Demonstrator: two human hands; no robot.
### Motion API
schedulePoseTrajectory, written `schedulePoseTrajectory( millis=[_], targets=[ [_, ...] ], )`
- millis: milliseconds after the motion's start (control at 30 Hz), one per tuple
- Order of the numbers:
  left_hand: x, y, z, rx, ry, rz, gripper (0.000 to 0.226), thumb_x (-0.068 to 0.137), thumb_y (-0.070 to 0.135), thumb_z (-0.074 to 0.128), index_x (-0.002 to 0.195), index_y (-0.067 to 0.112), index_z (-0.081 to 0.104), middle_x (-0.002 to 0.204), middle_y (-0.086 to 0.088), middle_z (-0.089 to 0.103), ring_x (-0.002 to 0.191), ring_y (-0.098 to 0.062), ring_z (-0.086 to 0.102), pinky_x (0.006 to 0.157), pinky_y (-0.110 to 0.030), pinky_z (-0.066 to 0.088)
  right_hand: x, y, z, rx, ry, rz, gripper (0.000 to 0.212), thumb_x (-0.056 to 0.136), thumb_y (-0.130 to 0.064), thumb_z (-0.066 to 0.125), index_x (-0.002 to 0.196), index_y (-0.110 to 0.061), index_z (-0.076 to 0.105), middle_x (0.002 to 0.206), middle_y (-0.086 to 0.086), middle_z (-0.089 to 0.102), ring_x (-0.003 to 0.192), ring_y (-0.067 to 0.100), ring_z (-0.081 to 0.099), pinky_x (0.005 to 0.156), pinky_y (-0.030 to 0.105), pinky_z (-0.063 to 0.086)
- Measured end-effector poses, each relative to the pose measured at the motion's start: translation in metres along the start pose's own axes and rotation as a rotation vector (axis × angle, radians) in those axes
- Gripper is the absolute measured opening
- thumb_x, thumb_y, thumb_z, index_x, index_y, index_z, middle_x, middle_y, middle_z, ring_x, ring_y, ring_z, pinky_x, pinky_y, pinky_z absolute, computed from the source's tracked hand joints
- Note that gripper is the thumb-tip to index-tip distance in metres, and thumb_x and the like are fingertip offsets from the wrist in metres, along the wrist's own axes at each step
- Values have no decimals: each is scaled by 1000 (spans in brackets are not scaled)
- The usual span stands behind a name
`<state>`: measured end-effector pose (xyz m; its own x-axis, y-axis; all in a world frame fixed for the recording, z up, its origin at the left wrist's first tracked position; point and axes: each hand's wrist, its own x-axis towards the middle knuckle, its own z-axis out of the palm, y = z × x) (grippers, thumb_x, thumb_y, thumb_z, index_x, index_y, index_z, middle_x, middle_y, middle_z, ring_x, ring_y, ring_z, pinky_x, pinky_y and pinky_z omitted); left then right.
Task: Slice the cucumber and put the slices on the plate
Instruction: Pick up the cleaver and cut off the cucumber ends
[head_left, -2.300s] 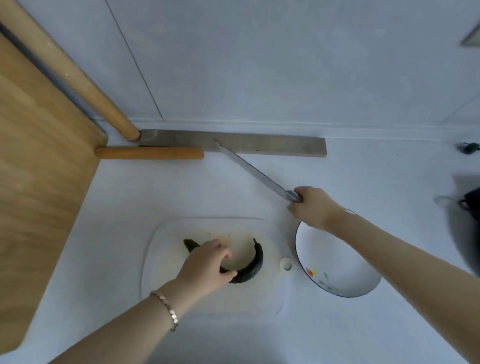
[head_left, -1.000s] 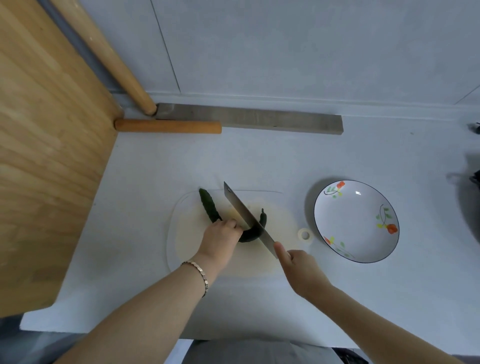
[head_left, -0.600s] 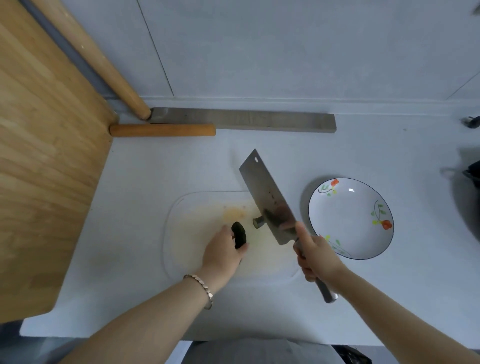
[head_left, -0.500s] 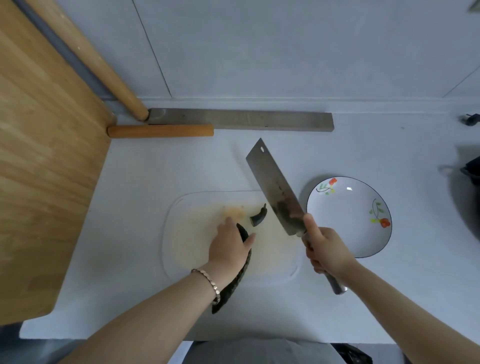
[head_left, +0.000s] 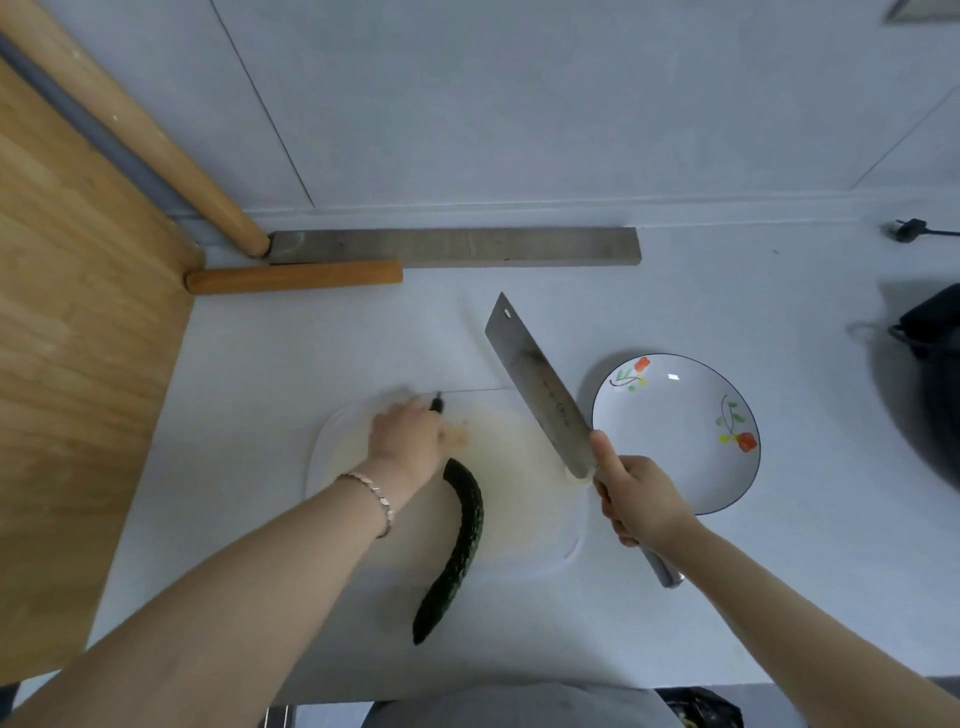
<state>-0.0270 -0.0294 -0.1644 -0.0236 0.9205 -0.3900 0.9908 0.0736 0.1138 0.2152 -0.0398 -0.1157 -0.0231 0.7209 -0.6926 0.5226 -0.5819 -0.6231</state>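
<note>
The cutting board (head_left: 524, 499) lies on the pale counter (head_left: 779, 597), and the clock directions below are read from its middle, with 12 toward the wall.

The cucumber (head_left: 462, 540) is dark, curved and lying free. 1 end rests near the board's middle, and the body runs toward 7 o'clock, past the near edge and onto the counter.

The left hand (head_left: 408, 434) sits at the board's 10 o'clock corner. Its grip curls around a small cucumber end (head_left: 437, 404), of which only a dark tip shows past the fingers. A bracelet (head_left: 371, 493) circles that wrist, just beside the free cucumber's upper end.

The right hand (head_left: 636, 501) is at 4 o'clock, its grip clamped on the handle of a knife (head_left: 540, 389), thumb laid along the blade's base. The broad blade slants toward 11 o'clock over the board's right edge, flat side up; I cannot tell whether it touches the board.

The plate (head_left: 675, 467), white with painted flowers and a dark rim, stands at 3 o'clock, just beside the board.

At 11 o'clock, by the wall, lie a wooden rod (head_left: 296, 275) and a grey bar (head_left: 452, 247). A wooden board (head_left: 78, 364) fills 9 o'clock, and a dark pot (head_left: 930, 364) is well apart at 2 o'clock.
</note>
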Motion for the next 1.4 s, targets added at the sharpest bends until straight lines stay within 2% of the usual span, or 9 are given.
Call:
schedulePoseTrajectory(
  millis=[200,300,367,567,700,833,967,1200,1400],
  targets=[
    [-21,-47,-6,95,11,-52,17,81,18,57,95,11,63,121,-14,51,108,-36,51,88,-36,40,0,-5,11,-27,-38,-3,56,89,-60,40,57,-15,30,47,0,31,36,14,25,42,20,26],
    [-24,-40,-3,192,141,397,58,44,-3,76,99,8,65,121,-22,58,106,-41,58,86,-49,48,-1,-6,14,-34,-37,-11,56,89,-59,41,55,-16,31,43,-3,32,33,12,26,42,21,27],
    [-26,-28,6,319,39,722,72,44,-7,76,111,17,63,126,-11,59,111,-33,58,90,-47,47,-2,-6,15,-36,-33,-11,56,89,-59,40,55,-16,31,44,-2,32,34,13,26,42,21,27],
    [-33,1,23,650,13,1013,39,51,14,76,81,29,57,86,8,61,75,-17,55,81,-32,37,-4,4,7,-47,-25,24,56,88,-61,39,58,-15,28,46,-1,28,37,14,23,43,21,25],
    [-43,-6,16,668,157,864,41,42,12,73,76,32,60,72,9,60,62,-16,55,70,-31,36,-4,12,0,-21,-8,51,56,88,-61,39,57,-16,28,44,-3,27,36,14,23,44,21,24],
    [-55,-16,18,231,189,429,34,54,28,84,80,17,64,63,-4,57,45,-21,53,38,-26,36,-9,15,-5,32,14,50,56,89,-60,39,56,-16,27,41,-5,26,34,13,21,42,18,23],
    [-64,-11,19,-143,8,-169,25,92,34,46,107,14,48,90,-7,55,72,-25,60,57,-32,49,-9,14,0,51,30,40,56,90,-59,38,55,-16,27,41,-5,27,32,11,22,40,17,24],
    [-60,12,25,-45,27,-150,39,90,29,51,125,17,39,124,-8,45,110,-26,45,80,-34,41,-9,13,26,34,12,55,55,89,-60,38,55,-18,26,41,-6,27,34,13,23,40,18,24],
    [-40,23,33,-127,74,-50,39,94,11,42,131,24,43,128,-5,48,108,-27,46,76,-33,41,-9,12,44,-93,3,19,58,87,-65,33,56,-16,30,47,1,35,45,18,33,51,27,33]
  ],
)
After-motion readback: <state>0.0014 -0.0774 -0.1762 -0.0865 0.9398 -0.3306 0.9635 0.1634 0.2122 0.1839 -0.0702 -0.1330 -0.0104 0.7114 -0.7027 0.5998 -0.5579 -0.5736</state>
